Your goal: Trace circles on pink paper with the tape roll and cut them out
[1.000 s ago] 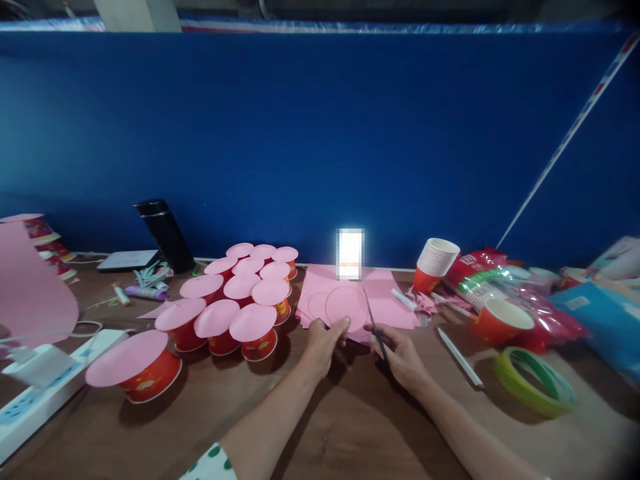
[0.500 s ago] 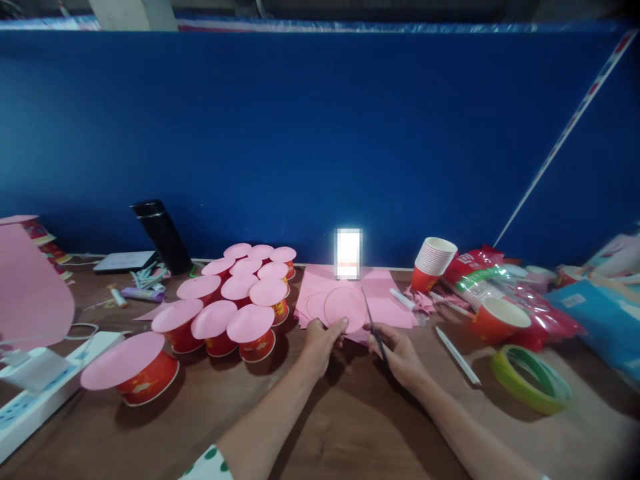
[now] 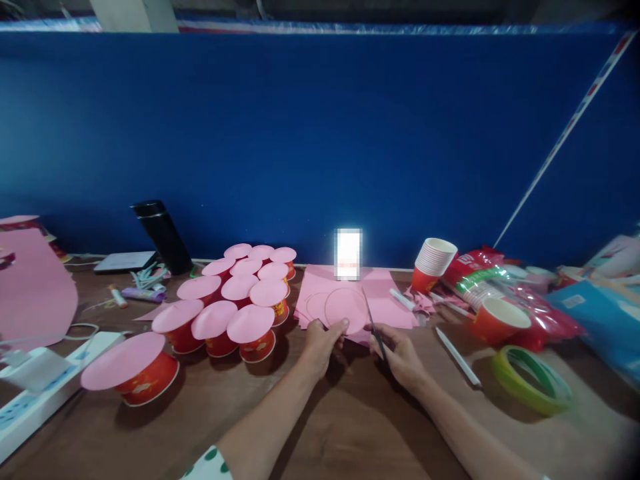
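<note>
My left hand (image 3: 323, 343) pinches the near edge of a pink paper sheet (image 3: 346, 310) with a drawn circle, its thumb on top. In my right hand (image 3: 397, 353) is a pair of dark scissors (image 3: 371, 320), blade pointing away from me along the circle's right side. Whether the blades are touching the paper I cannot tell. Beneath and behind lies a stack of larger pink sheets (image 3: 383, 283) with more circle outlines. Left of my hands, several red paper cups (image 3: 257, 350) stand upside down in rows, each topped by a pink paper disc (image 3: 251, 324).
A phone with a lit screen (image 3: 349, 253) stands behind the paper. To the right are stacked cups (image 3: 435, 263), a white pen (image 3: 457, 357), a single cup (image 3: 503, 320) and green tape (image 3: 531, 379). At left are a power strip (image 3: 55, 393) and a black flask (image 3: 163, 233).
My hands, the scissors and the circle sheet are almost where they were. At the far left edge, a large pink piece has shifted and something dark red shows over it.
</note>
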`<state>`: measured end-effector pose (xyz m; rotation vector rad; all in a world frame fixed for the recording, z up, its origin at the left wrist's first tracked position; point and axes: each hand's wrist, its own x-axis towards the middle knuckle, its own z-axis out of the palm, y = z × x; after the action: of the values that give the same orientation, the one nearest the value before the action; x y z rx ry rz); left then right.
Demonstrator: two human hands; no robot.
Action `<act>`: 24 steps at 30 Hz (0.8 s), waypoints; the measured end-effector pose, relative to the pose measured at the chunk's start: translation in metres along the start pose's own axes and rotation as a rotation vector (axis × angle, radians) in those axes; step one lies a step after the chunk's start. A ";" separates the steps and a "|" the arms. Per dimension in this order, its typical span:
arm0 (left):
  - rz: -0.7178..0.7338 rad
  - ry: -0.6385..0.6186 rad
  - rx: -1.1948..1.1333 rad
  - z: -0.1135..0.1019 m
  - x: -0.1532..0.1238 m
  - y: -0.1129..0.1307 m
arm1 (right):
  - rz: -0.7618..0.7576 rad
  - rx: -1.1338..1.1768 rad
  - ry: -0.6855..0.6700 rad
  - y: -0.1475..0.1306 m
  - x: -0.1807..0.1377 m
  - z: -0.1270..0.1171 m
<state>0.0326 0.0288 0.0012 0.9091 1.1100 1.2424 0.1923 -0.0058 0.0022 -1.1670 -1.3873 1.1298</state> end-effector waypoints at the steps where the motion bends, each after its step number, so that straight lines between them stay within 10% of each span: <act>1: 0.001 -0.006 0.003 0.000 0.000 0.000 | -0.004 -0.006 -0.002 0.000 0.000 0.000; 24: -0.012 0.021 -0.012 0.001 -0.001 0.001 | -0.020 -0.050 0.003 0.002 0.001 -0.001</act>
<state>0.0329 0.0276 0.0027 0.8813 1.1216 1.2499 0.1932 -0.0045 0.0003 -1.1872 -1.4295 1.0844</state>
